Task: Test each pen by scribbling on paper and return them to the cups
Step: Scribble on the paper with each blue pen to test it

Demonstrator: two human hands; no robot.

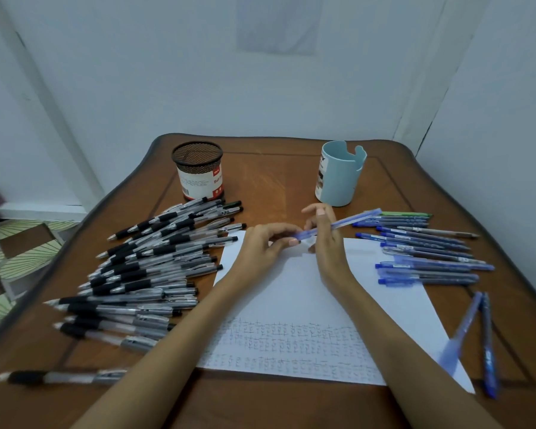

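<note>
- Lying in a loose heap at 9 o'clock from the paper [291,292], the black pens [155,261] cover the left part of the counter [260,404]; one stray black pen [59,376] lies apart at 7 o'clock, near the front edge.
- The mesh cup [198,171] stands upright at 11 o'clock, just beyond the heap; a white label wraps its lower half.
- The left hand [266,243] pinches one end of the blue pen [341,223] with curled fingertips, above the far edge of the paper.
- The blue pen is held off the sheet between both hands; its long end slants toward 2 o'clock.
- The right hand [325,239] grasps the pen's barrel, fingers curled round it.
- The paper lies flat at the centre; rows of small marks cross its near part at 6 o'clock.
- The light blue cup [338,178] stands upright at 1 o'clock, beyond the right hand; its rim has a notch.
- The blue pens [424,252] lie side by side at 3 o'clock, just beside the sheet; two more blue pens [488,342] lie at 4 o'clock, one of them blurred.
</note>
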